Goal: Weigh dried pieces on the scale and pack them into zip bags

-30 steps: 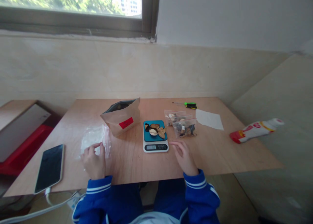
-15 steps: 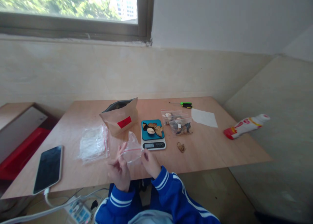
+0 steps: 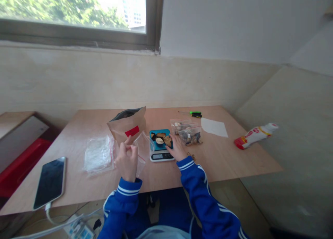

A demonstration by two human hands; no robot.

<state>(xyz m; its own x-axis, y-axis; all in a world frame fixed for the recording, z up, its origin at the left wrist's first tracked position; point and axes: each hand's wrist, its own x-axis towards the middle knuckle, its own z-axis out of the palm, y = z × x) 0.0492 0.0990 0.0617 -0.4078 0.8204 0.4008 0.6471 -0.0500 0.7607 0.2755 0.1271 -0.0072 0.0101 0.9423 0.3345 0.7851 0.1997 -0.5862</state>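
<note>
Dried brown-and-cream pieces [image 3: 159, 140] in a loose heap on the blue platform of a white digital scale [image 3: 161, 149], the tan ones close to its right edge and right beside the right grip [image 3: 178, 148]. Main worry there: pieces tipped off onto the pale wooden desk [image 3: 221, 159] by a sideways nudge of the fingers, or cracked by too firm a squeeze, judging by a dry, thin look. Also possible: a false figure on the display, from palm weight or from the clear plastic zip bag [image 3: 142, 145] pressing on the scale's left side; overlapping that side from this angle, touching or merely in front impossible to say. Small loose brown scrap [image 3: 193, 157] on the desk just beside the right blue cuff [image 3: 185, 163], so easily swept along by the sleeve. Tan paper pouch with a red label [image 3: 125, 128], open-topped, near the left grip [image 3: 127, 159] and liable to topple from a careless knuckle.

Left grip: pinched closed on an edge of the clear bag, the film slack toward the scale; mouth prone to folding over with support from one side only. Right grip: thumb and fingers partly spread at the tan pieces; touching or holding, no way to tell.
</note>
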